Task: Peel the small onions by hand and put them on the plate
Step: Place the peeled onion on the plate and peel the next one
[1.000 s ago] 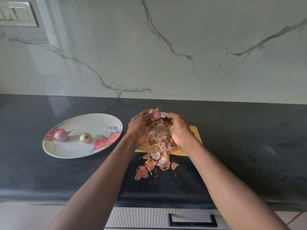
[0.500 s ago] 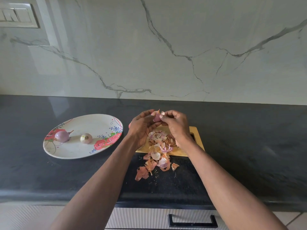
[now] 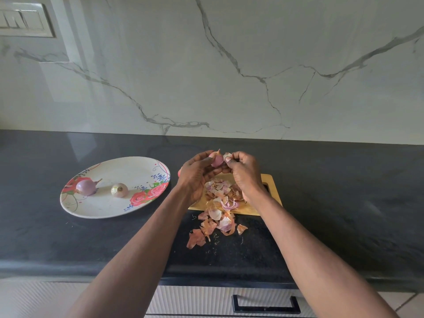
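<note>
My left hand (image 3: 195, 175) grips a small pink onion (image 3: 217, 159) above the wooden board (image 3: 270, 191). Beside it my right hand (image 3: 244, 173) pinches a pale flap of skin (image 3: 227, 155) at the onion's top right. Much of the onion is hidden by my fingers. To the left lies an oval flowered plate (image 3: 137, 171) holding two small onions: a purple one with a stem (image 3: 86, 187) and a paler one (image 3: 119, 190), a little apart from each other.
A heap of pink and orange onion skins (image 3: 220, 210) covers the board and spills onto the black counter (image 3: 344, 203) toward the front edge. A marble wall rises behind. A drawer handle (image 3: 266, 305) shows below the counter.
My right hand's fingers have shifted on the onion's top and now pull a pale piece of skin away to the right. Both hands sit slightly higher over the board.
</note>
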